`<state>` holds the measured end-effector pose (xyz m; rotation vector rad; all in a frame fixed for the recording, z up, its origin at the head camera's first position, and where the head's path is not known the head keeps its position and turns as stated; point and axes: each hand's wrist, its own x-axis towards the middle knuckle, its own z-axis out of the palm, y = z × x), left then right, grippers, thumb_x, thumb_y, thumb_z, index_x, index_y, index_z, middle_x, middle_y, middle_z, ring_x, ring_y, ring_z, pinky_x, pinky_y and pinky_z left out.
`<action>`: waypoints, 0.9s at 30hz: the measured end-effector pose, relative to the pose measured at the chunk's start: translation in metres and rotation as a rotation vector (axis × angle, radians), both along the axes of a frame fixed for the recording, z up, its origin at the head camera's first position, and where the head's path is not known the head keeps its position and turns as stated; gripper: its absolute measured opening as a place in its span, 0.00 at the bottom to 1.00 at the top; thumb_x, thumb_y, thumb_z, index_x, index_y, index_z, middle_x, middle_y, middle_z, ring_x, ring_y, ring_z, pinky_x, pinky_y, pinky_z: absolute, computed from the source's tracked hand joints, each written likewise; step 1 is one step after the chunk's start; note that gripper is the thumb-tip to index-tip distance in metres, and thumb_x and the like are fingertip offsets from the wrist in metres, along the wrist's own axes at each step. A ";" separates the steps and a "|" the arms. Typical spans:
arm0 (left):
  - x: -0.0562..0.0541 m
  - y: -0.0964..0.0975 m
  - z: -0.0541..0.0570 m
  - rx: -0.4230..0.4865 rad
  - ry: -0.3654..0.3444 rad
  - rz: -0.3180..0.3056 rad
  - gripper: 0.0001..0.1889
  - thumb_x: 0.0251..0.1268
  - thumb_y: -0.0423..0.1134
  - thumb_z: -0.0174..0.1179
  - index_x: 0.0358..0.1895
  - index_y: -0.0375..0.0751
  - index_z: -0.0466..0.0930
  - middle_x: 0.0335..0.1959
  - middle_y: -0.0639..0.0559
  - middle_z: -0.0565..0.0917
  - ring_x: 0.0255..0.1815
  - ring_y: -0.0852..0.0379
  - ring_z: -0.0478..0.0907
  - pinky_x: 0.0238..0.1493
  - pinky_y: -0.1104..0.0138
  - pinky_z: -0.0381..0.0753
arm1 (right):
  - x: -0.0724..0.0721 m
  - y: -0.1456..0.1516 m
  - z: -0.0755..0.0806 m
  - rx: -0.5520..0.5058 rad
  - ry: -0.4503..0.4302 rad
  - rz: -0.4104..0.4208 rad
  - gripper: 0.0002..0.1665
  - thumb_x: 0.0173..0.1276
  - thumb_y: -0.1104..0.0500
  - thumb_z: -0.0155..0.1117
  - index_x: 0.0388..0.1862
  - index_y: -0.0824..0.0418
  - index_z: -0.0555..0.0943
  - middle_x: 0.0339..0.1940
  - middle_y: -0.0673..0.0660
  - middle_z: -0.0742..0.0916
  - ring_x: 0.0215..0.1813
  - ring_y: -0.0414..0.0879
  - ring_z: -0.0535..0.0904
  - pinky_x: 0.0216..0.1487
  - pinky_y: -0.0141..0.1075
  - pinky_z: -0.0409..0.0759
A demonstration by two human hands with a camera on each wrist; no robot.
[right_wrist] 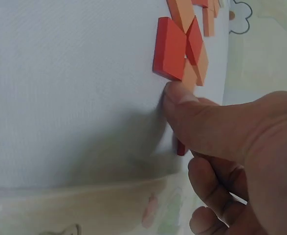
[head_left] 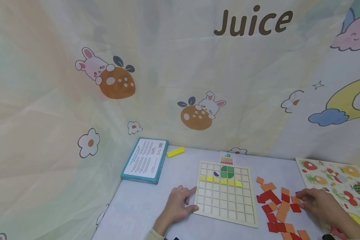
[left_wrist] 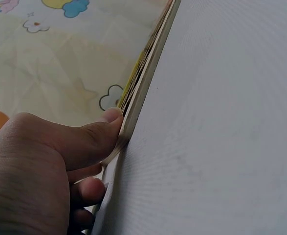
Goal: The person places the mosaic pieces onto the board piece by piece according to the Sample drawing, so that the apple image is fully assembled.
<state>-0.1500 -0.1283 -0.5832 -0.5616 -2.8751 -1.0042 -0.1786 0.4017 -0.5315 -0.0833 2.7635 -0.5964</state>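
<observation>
A pale wooden grid board lies at the middle front, bearing a yellow row, a rounded green shape and a small blue piece. My left hand touches its left edge with thumb and index finger, the thumb near the front corner. To the board's right, my right hand reaches over loose orange and red tiles. Between its thumb and fingers shows the edge of a dark red tile, mostly hidden. Beside the thumb tip are a red tile and an orange tile.
A teal-edged box lies at the back left, with a yellow block beside it. Behind the board a small picture card lies against the cloth wall. A fruit picture board is at the far right, partly under my right arm.
</observation>
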 end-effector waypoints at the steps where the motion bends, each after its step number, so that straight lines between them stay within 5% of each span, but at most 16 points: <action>1: 0.000 0.000 0.000 0.001 0.000 -0.002 0.35 0.55 0.57 0.77 0.69 0.53 0.83 0.23 0.69 0.70 0.31 0.71 0.59 0.40 0.73 0.60 | 0.002 0.001 -0.001 0.001 0.000 -0.011 0.24 0.60 0.57 0.82 0.53 0.67 0.87 0.45 0.60 0.91 0.47 0.53 0.83 0.51 0.61 0.83; 5: 0.000 0.000 -0.001 0.001 0.013 -0.010 0.36 0.55 0.57 0.77 0.68 0.52 0.84 0.23 0.69 0.70 0.31 0.71 0.59 0.40 0.73 0.60 | 0.010 0.004 -0.003 -0.011 0.001 -0.065 0.28 0.64 0.52 0.80 0.57 0.67 0.86 0.49 0.63 0.90 0.47 0.52 0.82 0.48 0.58 0.84; 12: 0.000 0.000 -0.001 -0.008 0.034 -0.009 0.35 0.55 0.57 0.77 0.68 0.52 0.84 0.23 0.68 0.70 0.31 0.71 0.59 0.39 0.72 0.60 | 0.020 0.003 -0.009 -0.042 0.036 -0.030 0.29 0.67 0.58 0.77 0.65 0.66 0.83 0.44 0.54 0.89 0.41 0.45 0.79 0.39 0.35 0.83; 18: -0.001 0.000 -0.002 -0.001 0.008 -0.003 0.35 0.56 0.57 0.77 0.69 0.53 0.83 0.23 0.69 0.70 0.31 0.71 0.59 0.40 0.73 0.60 | 0.018 -0.002 -0.008 0.000 0.135 0.021 0.22 0.66 0.61 0.76 0.59 0.65 0.87 0.52 0.66 0.90 0.44 0.47 0.85 0.41 0.39 0.87; 27: 0.000 0.000 0.000 -0.002 -0.019 0.008 0.35 0.55 0.57 0.77 0.69 0.54 0.83 0.23 0.69 0.70 0.31 0.70 0.60 0.40 0.72 0.60 | 0.017 -0.009 -0.009 -0.002 0.126 -0.071 0.22 0.65 0.54 0.79 0.49 0.68 0.84 0.37 0.51 0.87 0.38 0.45 0.77 0.32 0.28 0.75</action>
